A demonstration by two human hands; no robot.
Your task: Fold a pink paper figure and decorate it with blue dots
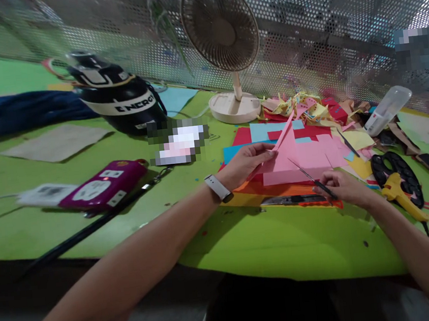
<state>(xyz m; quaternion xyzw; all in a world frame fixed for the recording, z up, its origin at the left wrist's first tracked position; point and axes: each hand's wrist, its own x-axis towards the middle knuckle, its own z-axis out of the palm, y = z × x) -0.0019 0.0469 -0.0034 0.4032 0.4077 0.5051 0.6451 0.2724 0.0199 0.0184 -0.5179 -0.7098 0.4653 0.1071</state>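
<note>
My left hand (251, 163) is closed on a sheet of pink paper (286, 145), pinched between thumb and fingers, with a folded strip standing up at its edge. My right hand (342, 188) grips dark-handled scissors (323, 188), whose thin pointed blades reach left over the pink sheets. Beneath both hands lies a pile of coloured paper, with a red sheet (239, 136) and a blue sheet (233, 154) at its left. In front of the pile, a utility knife (295, 199) rests on orange paper (247, 198).
Behind the pile stand a fan (224, 32) and paper scraps (304, 107). At right are a clear bottle (389, 109), a black palette (391, 162) and a yellow glue gun (402, 197). A dark jug (123, 96), a phone (182, 144) and a purple power strip (104, 187) occupy the left.
</note>
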